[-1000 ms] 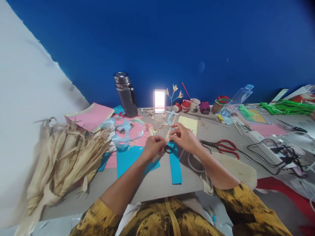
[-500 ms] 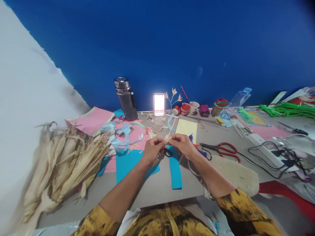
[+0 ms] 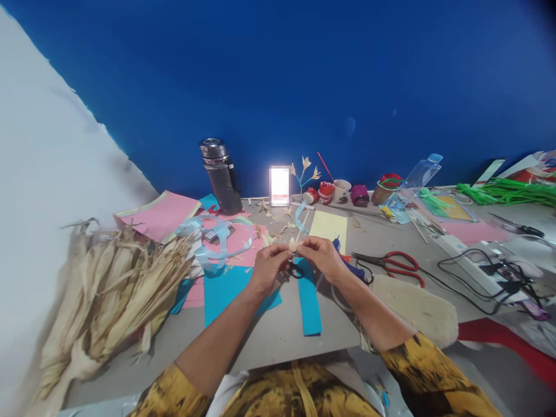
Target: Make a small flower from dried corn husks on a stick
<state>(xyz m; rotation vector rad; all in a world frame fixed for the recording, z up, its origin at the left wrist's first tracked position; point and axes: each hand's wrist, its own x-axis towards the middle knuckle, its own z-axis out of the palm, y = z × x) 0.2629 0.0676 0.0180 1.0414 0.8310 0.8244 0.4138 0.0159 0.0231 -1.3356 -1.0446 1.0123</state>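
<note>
My left hand (image 3: 270, 267) and my right hand (image 3: 324, 258) meet at the middle of the table. Their fingertips pinch a small pale piece of corn husk (image 3: 293, 245) between them. Just below the fingers shows a black loop handle (image 3: 296, 271), seemingly of small scissors; whether the left hand touches it I cannot tell. A blue paper strip (image 3: 309, 307) lies under the hands. Behind them a thin pale stick (image 3: 303, 225) slants upward beside a curl of light blue ribbon (image 3: 300, 217). Farther back stands a blue stem with husk flowers (image 3: 305, 165).
Dried corn husks (image 3: 117, 289) are heaped at left, near a dark flask (image 3: 220, 179). Blue paper (image 3: 234, 292) lies beside my left forearm. Red-handled scissors (image 3: 399, 263), a blue glue gun (image 3: 354, 269) and a corded power strip (image 3: 471, 266) are on the right.
Both hands stay together, pinching the husk piece, with only a very slight shift of the fingers. The camera view has moved a little.
</note>
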